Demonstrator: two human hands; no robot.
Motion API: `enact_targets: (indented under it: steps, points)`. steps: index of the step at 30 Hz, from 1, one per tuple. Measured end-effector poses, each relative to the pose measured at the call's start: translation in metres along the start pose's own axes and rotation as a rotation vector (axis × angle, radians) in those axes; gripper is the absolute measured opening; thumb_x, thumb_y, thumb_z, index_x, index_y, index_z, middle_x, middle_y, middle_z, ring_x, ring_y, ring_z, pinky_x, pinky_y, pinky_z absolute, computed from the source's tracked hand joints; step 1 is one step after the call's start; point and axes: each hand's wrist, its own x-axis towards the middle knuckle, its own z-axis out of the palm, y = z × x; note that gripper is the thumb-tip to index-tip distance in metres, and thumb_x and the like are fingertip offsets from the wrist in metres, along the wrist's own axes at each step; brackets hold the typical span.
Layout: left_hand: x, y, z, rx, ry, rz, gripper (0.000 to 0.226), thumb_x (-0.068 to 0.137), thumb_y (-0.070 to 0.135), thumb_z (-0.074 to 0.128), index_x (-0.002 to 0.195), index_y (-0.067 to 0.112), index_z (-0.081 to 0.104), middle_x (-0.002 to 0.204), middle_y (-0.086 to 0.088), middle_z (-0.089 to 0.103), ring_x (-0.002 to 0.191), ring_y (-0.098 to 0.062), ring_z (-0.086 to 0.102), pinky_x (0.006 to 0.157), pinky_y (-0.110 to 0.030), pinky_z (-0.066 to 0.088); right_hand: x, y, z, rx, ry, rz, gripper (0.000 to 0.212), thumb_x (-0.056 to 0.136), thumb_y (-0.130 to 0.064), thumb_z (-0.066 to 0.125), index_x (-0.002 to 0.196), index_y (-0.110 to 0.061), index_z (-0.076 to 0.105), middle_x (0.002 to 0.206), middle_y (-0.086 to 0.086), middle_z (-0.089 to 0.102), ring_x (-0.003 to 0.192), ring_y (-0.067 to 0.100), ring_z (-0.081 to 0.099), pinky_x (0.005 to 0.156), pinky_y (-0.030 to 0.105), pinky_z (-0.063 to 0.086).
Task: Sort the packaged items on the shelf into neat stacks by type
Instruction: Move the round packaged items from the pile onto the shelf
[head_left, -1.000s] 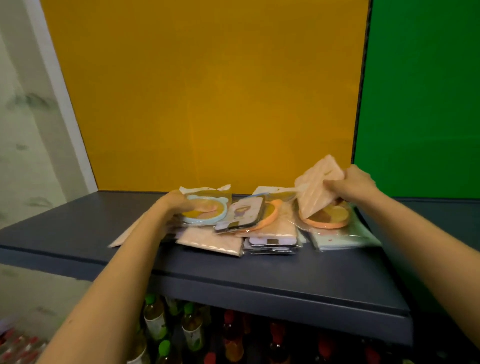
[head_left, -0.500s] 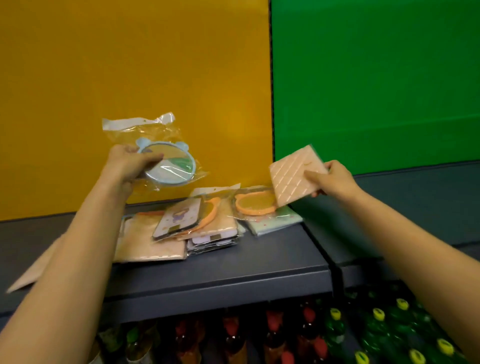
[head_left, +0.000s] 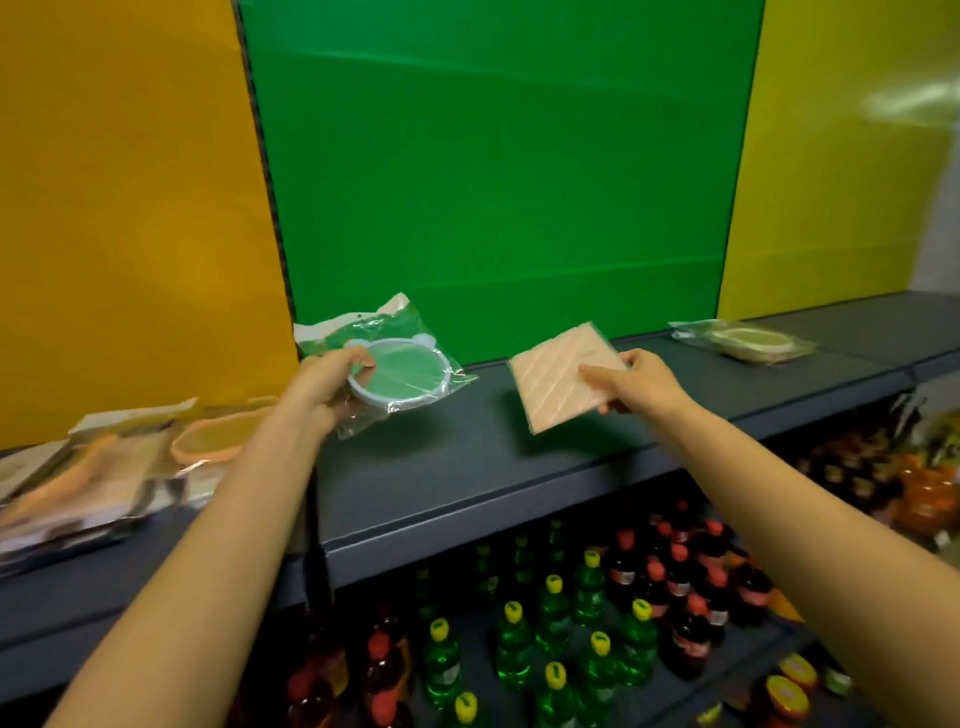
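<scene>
My left hand (head_left: 324, 387) grips a round blue-rimmed mirror in a clear plastic bag (head_left: 402, 371), held above the dark grey shelf (head_left: 467, 467). My right hand (head_left: 641, 382) pinches a pink quilted square packet (head_left: 561, 382) by its right edge, also above the shelf. A blurred pile of packaged items (head_left: 104, 467), with an orange-rimmed round one on top, lies on the shelf at the far left. One more bagged round item (head_left: 748, 340) lies alone on the shelf at the back right.
Behind the shelf stand orange, green (head_left: 493, 182) and yellow back panels. Below the shelf edge, several bottles with green (head_left: 550, 623) and dark contents and yellow or red caps fill a lower shelf. Orange bottles stand at the far right.
The view has swung right, so the pile now sits far left. Both hands have carried their packets rightward, over the shelf section in front of the green panel.
</scene>
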Motion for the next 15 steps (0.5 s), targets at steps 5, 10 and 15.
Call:
enact_targets:
  steps: [5,10,15]
  points:
    - [-0.012,-0.030,0.085,0.014,-0.078,-0.031,0.007,0.087,0.001,0.059,0.080,0.002,0.056,0.039,0.000,0.063,0.034,-0.008,0.061,0.033,-0.018,0.049,0.017,0.046,-0.069,0.027,0.005,0.090,0.022,0.082,-0.019,0.069,0.092,-0.001,0.061,0.066,0.006,0.061,0.028,0.004,0.052,0.033,0.013,0.040]
    - [-0.013,-0.048,0.141,-0.022,-0.109,-0.082,0.005,0.083,0.000,0.064,0.084,0.002,0.059,0.044,-0.001,0.067,0.037,-0.010,0.064,0.038,-0.024,0.054,0.034,0.071,-0.116,-0.011,0.006,0.118,0.020,0.082,-0.022,0.069,0.070,-0.006,0.064,0.040,0.000,0.059,0.027,0.004,0.049,0.040,0.019,0.039]
    - [-0.004,-0.052,0.190,-0.016,-0.122,-0.088,0.008,0.083,-0.001,0.064,0.079,0.001,0.057,0.042,-0.003,0.066,0.035,-0.010,0.063,0.034,-0.019,0.049,0.058,0.086,-0.137,-0.020,-0.022,0.097,0.024,0.085,-0.021,0.065,0.063,-0.014,0.060,0.067,0.011,0.063,0.040,0.011,0.054,0.049,0.023,0.041]
